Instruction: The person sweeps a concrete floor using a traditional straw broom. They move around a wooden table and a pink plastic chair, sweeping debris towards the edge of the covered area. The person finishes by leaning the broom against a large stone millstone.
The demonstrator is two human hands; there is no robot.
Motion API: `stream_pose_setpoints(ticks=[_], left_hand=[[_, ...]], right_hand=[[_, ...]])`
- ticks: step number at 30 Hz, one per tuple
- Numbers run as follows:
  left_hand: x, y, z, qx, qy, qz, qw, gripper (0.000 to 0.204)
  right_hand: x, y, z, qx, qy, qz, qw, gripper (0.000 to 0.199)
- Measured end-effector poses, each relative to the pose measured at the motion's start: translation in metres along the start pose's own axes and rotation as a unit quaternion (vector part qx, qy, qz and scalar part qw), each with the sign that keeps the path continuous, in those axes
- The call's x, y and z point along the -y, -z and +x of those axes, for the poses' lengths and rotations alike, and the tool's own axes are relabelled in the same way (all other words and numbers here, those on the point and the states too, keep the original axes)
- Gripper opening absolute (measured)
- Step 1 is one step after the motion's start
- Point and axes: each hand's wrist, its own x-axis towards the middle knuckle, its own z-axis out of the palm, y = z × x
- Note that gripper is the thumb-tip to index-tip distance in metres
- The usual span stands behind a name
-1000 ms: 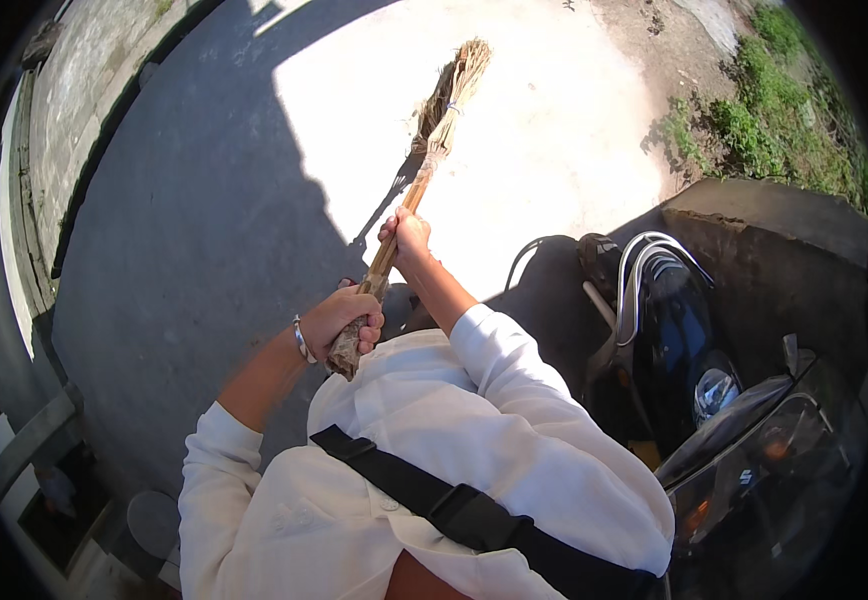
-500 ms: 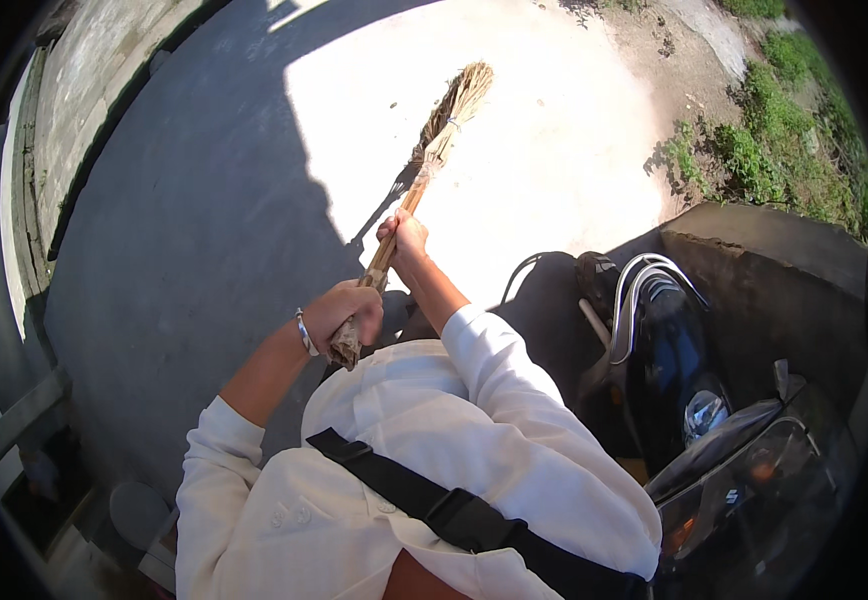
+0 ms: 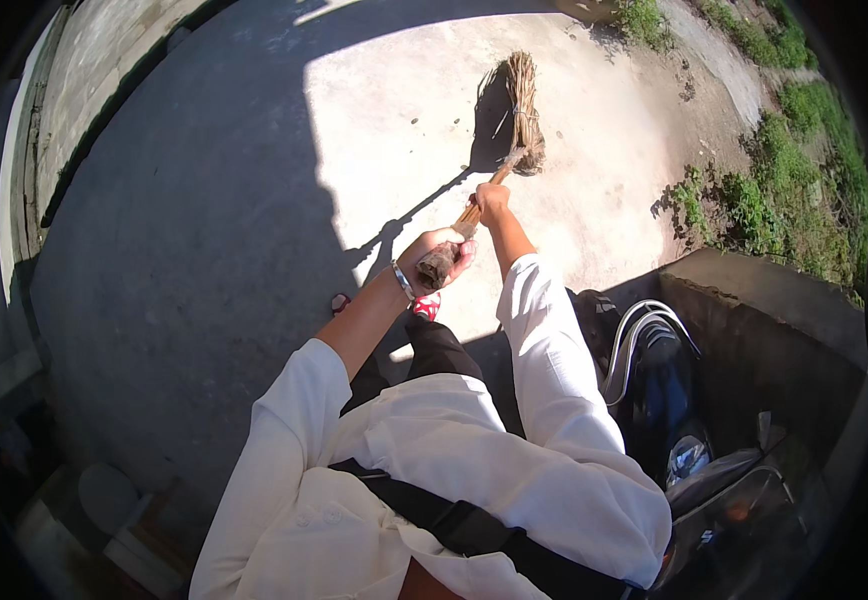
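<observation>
A straw broom (image 3: 525,105) stretches out ahead of me, its bundled bristle head over the sunlit concrete and its shadow falling to the left. My left hand (image 3: 438,262) is closed round the rough butt end of the handle, nearest my body; a silvery bracelet circles that wrist. Farther up the handle, my right hand (image 3: 492,200) grips it just short of the bristle head. Whether the bristles touch the ground I cannot tell for sure. One of my feet, in a red and white patterned shoe (image 3: 426,306), shows below my left hand.
On the right, a dark motorbike or scooter (image 3: 659,375) with pale bars stands beside a low concrete wall (image 3: 769,300). Green weeds (image 3: 754,205) and bare soil border the concrete ground (image 3: 184,230) at the far right. A wall (image 3: 104,90) runs along the left.
Both hands have moved right and farther out with the broom. Its head has swung right, and my red and white shoe has come into view.
</observation>
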Motion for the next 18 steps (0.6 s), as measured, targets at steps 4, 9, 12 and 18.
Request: stream_pose_setpoints(ticks=[4,9,12,18], left_hand=[[-0.006,0.049,-0.036,0.077,0.069,-0.212,0.972,0.018],[-0.009,0.034,-0.107,0.007,0.068,-0.014,0.998,0.011],[0.004,0.023,-0.141,-0.045,0.084,0.076,0.993,0.011],[-0.022,0.040,-0.189,-0.039,0.128,0.045,0.990,0.014]], right_hand=[[0.070,-0.024,0.008,0.007,-0.336,0.707,0.622,0.013],[0.140,0.016,-0.032,-0.053,-0.299,0.842,0.445,0.001],[0.158,0.050,-0.080,-0.054,-0.263,0.885,0.380,0.004],[0.180,0.042,-0.101,-0.002,-0.361,0.901,0.240,0.006]])
